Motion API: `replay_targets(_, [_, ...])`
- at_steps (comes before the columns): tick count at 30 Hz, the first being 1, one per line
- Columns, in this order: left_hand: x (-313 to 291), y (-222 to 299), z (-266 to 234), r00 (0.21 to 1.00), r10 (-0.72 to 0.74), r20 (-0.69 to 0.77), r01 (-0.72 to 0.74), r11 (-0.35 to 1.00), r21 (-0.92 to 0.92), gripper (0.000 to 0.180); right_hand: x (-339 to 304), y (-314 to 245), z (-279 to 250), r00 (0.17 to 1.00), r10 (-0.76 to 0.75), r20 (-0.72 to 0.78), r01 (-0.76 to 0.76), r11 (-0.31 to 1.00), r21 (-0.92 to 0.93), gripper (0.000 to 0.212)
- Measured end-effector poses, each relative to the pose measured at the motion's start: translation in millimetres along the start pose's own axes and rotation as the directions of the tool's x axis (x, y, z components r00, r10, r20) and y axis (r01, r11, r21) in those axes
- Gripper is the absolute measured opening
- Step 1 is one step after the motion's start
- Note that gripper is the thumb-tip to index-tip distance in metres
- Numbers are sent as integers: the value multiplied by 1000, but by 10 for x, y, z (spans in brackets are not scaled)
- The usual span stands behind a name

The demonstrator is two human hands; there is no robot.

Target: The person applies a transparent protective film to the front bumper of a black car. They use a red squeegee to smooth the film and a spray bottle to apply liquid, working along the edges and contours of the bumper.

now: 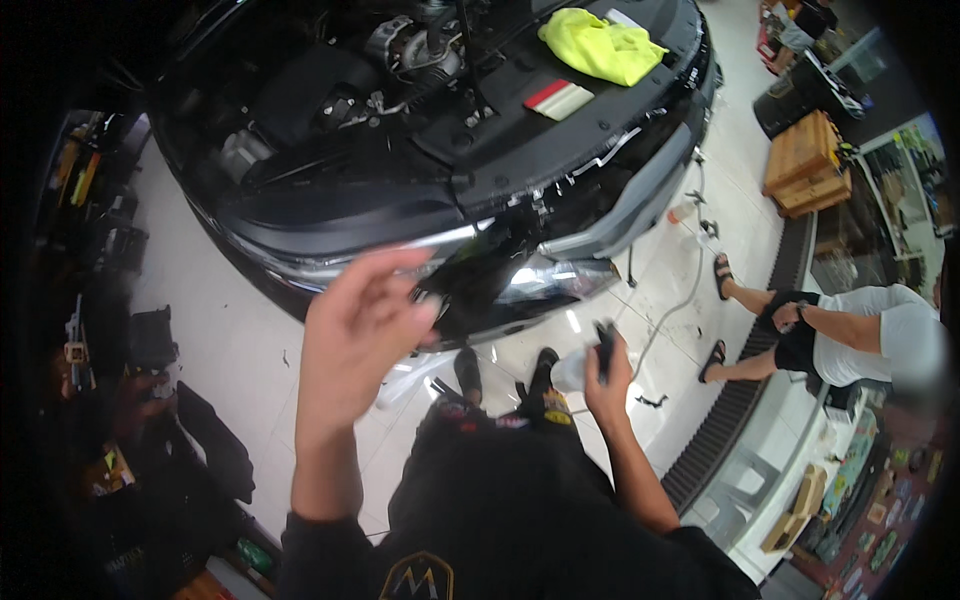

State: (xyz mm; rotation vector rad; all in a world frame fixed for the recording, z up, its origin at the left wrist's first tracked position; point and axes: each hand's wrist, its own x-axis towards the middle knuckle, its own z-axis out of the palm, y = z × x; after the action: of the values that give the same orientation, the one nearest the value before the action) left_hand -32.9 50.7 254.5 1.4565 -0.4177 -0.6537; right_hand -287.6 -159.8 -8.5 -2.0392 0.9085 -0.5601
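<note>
My left hand (365,340) is raised in front of the car's front end, its fingers bent and smeared by motion. Dark material shows beside its fingertips; whether the hand grips it cannot be made out. Lower and to the right, my right hand (608,385) is closed around a spray bottle with a black trigger head (605,345) and a whitish body (569,371). Beyond both hands stands a dark car (350,215) with its engine bay exposed. Its headlight (545,280) lies between and above my hands.
On the black front cover rest a yellow-green cloth (600,48) and a red-and-white squeegee (560,100). A grey hose (680,300) crosses the tiled floor. At right sits a person in a white shirt (850,335), below a wooden box (805,165). Dark equipment (155,335) stands at left.
</note>
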Motion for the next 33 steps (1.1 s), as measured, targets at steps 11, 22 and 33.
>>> replay_targets(11, [-151, -774, -266, 872, 113, -475, 172, 839, 516, 63, -205, 3883, 1342, 802, 479, -358, -460, 876, 142, 32])
replay_targets(22, [34, -972, -169, 835, 434, -339, 4, 612, 791, 33, -27, 5992, 2073, 688, 704, -174, -724, 651, -226, 26])
replay_targets(33, [-48, -911, -191, 890, 221, -400, 101, 757, 645, 19, 253, 4233, 978, 830, 540, -138, -558, 799, -226, 41])
